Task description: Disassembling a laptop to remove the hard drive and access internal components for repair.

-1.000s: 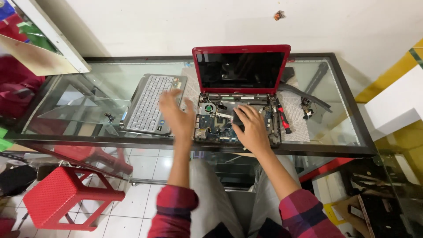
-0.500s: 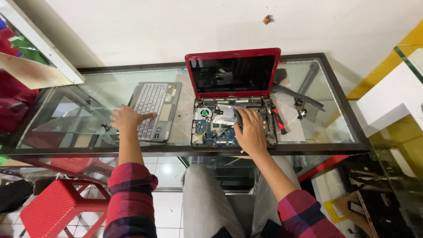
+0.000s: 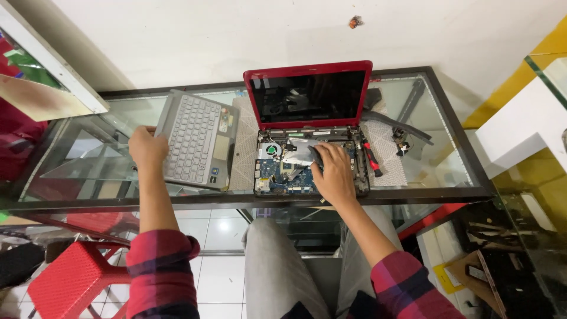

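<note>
The red laptop [image 3: 307, 97] stands open on the glass surface [image 3: 455, 159], its screen upright at the far side and its base stripped, so that the blue circuit board [image 3: 283, 174] and the round fan [image 3: 270, 150] lie bare. The base's long axis runs left to right, its open front edge toward the person.

The right hand [image 3: 333, 174] lies palm down on the right half of that bare base, fingers spread and curled onto the parts beneath; whether they grip anything cannot be told.

Just left of the laptop lies the detached grey keyboard panel [image 3: 198, 139], keys up, its long axis running from the near edge toward the wall, tilted slightly with the far end leaning left. The left hand [image 3: 147, 147] is at the panel's left edge, fingers curled closed around it.

Right of the laptop, a red-handled screwdriver [image 3: 372, 160] lies on a white mat [image 3: 390, 165], pointing away from the person.
</note>
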